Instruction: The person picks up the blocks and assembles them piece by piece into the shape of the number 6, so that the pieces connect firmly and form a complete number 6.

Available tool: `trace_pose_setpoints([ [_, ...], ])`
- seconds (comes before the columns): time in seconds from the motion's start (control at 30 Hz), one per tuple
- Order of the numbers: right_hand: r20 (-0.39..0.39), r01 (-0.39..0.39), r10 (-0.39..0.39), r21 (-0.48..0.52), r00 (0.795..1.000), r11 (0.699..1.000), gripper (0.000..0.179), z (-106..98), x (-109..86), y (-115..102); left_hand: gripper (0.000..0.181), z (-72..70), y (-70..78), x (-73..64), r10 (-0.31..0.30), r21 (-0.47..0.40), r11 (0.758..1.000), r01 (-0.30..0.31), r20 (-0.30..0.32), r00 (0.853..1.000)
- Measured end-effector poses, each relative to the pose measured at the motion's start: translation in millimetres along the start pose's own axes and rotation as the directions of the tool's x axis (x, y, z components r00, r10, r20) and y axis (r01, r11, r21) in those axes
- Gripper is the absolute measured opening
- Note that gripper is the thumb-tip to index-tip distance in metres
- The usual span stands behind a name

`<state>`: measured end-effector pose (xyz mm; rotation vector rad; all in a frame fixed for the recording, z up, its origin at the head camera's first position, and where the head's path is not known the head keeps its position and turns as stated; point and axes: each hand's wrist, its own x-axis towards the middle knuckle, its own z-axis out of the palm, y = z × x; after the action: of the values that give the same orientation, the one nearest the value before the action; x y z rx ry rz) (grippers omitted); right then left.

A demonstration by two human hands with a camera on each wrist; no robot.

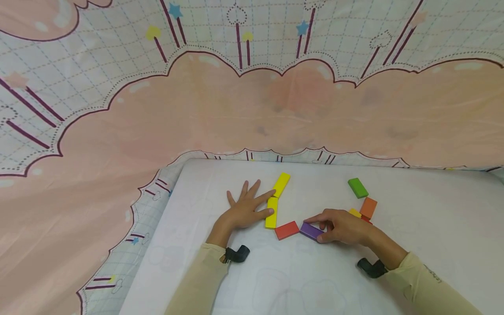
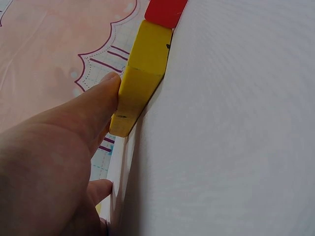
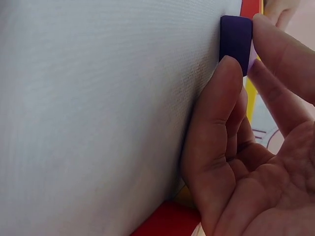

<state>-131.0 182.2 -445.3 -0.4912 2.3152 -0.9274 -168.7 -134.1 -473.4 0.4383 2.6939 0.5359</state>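
Observation:
My left hand lies with its fingers spread, the thumb and a fingertip touching two long yellow blocks. The near yellow block and the far yellow block stand end to end at a slight angle. A red block comes after the near one, and a purple block continues the line to the right. Pinched by its ends between thumb and forefinger, the purple block is held by my right hand. In the left wrist view, the thumb is against the yellow block.
Behind the right hand are an orange block, a green block, a partly covered yellow block and a mostly hidden red block. A white-covered table carries everything. Patterned cloth hangs beyond its far edge.

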Motion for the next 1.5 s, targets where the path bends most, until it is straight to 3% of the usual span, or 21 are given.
trace_pose_setpoints([
  [1.13, -0.016, -0.023, 0.023, 0.031, 1.000, 0.999, 0.046, -0.3, -2.8, -2.0, 0.064, -0.8, 0.3, 0.0, 0.001, 0.002, 1.000, -0.001, 0.000, 1.000],
  [1.3, -0.055, -0.043, 0.045, 0.044, 0.997, 0.998, 0.044, -3.9, -5.3, 0.2, 0.064, -0.3, 0.2, 1.0, -0.002, 0.006, 1.000, 0.002, 0.002, 1.000],
  [1.5, -0.172, 0.005, -0.005, 0.001, 0.985, 1.000, 0.037, -14.4, -17.1, 5.3, 0.065, 1.0, -0.7, 2.5, -0.002, 0.013, 1.000, 0.002, 0.001, 1.000],
])
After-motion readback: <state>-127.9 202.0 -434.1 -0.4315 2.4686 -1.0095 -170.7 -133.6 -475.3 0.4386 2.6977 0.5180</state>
